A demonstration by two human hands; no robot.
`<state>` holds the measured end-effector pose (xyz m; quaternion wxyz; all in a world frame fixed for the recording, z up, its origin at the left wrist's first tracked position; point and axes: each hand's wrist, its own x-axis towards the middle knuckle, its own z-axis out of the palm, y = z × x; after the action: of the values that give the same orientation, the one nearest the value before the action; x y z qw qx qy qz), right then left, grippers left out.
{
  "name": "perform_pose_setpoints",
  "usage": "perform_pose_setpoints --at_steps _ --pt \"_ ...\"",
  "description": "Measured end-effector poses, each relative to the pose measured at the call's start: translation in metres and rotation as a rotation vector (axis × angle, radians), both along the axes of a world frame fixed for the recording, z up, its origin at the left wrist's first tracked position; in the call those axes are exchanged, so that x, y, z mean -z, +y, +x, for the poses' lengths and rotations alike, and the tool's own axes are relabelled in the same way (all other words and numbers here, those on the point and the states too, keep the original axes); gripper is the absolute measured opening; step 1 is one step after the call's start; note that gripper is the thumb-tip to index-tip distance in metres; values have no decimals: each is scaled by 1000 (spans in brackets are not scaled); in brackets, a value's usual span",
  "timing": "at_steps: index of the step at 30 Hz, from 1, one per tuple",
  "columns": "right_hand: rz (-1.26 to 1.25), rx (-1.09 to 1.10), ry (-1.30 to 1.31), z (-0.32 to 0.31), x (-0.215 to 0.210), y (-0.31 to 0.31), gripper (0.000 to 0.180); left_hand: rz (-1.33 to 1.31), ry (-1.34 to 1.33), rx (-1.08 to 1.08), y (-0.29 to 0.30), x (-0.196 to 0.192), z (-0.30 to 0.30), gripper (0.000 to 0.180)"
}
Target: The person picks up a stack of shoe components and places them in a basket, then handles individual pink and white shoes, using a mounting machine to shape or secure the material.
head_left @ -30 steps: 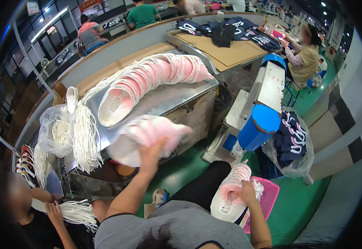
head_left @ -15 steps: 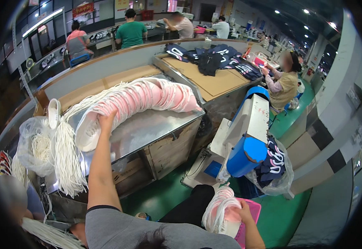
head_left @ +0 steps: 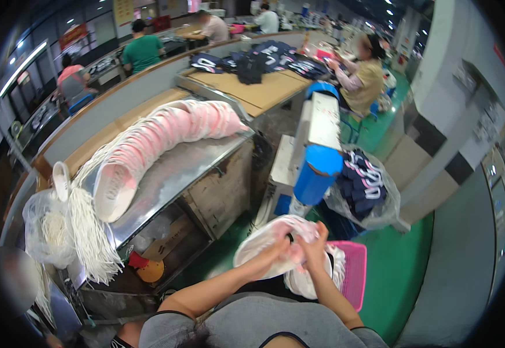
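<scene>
In front of me, above my lap, a white shoe upper with pink lining (head_left: 252, 246) is held between both hands. My left hand (head_left: 272, 256) grips it with the fingers inside the opening. My right hand (head_left: 315, 246) is closed on its right edge. Just below lie more white uppers (head_left: 337, 268), partly covered by my hands, at a pink plastic basket (head_left: 354, 277). On the metal-topped table (head_left: 174, 174) to the left, a long curved row of nested white and pink uppers (head_left: 165, 130) stretches back, with neither hand on it.
Bundled white laces (head_left: 90, 232) hang over the table's left end beside a clear plastic bag (head_left: 41, 226). A blue and white machine (head_left: 319, 165) stands ahead, a bag of dark pieces (head_left: 361, 185) to its right. Dark cut pieces (head_left: 267, 61) lie on the far table. A person (head_left: 359, 78) sits beyond.
My left hand has left the row on the table and come to my lap. My right hand has risen from the basket; both now hold a shoe upper. The view has swung right.
</scene>
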<state>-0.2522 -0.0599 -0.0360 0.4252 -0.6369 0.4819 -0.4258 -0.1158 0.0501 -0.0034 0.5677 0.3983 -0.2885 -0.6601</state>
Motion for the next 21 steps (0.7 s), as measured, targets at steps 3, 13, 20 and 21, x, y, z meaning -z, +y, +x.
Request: perform_pose_setpoints --at_steps 3,13,20,21 --pt "-181 -262 25 12 5 22 109 383 172 -275 -36 -7 -10 55" --pt "369 43 -367 -13 29 -33 20 208 -161 -300 -35 10 39 47" --pt "-91 -196 63 29 -5 -36 33 224 -537 -151 -73 10 55 48" --pt "-23 -200 97 29 -3 -43 37 186 -521 -151 -79 3 50 46"
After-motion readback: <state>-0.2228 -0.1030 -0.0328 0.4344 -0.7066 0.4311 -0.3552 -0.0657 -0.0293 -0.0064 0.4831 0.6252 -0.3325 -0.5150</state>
